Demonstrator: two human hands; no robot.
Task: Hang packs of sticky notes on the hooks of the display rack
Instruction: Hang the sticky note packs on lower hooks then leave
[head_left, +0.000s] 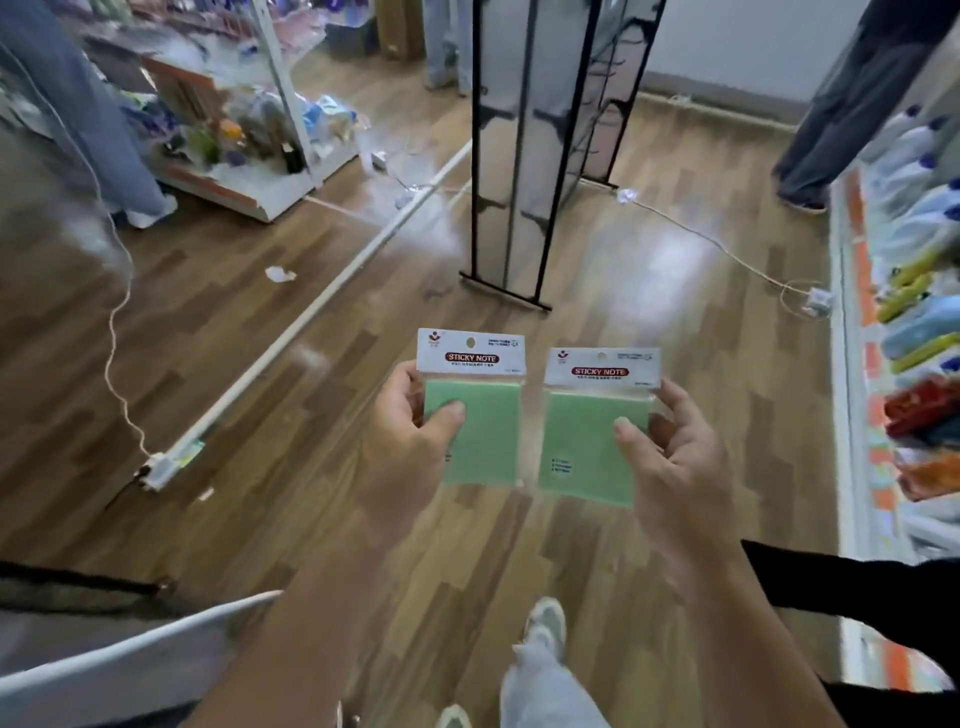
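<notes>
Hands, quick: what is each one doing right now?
Left hand: holds a green sticky-note pack.
Right hand: holds the other green pack.

Two green packs up now, side by side, both upright and facing the holder. The left pack (483, 431) has a white header, a red STICKY NOTE label and a hang hole, pinched in the left hand (405, 447). The right pack (587, 441) matches, a touch lower, in the right hand (675, 462). The black rack (498, 156) stands beyond, well apart, its hooks blurred.
</notes>
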